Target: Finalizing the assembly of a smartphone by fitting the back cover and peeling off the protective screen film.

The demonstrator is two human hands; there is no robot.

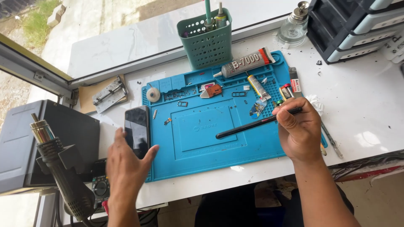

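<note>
Head view looks down on a white desk point(362, 109) with a blue silicone repair mat point(202, 130) in the middle. At the right, the right hand point(299, 129) has its fingers clamped on a long black tool point(256, 124), which lies slanted over the mat with its far tip near the mat's middle. At the left, the left hand point(126, 166) hovers with fingers apart and holds nothing; it is just beside a dark smartphone point(136, 130) that lies at the mat's left edge. On the upper part of the mat lie a grey glue tube point(246, 63) and a smaller yellow tube point(257, 87). Behind the mat stands a green basket point(206, 42). A hot air gun point(61, 168) stands at far left.
</note>
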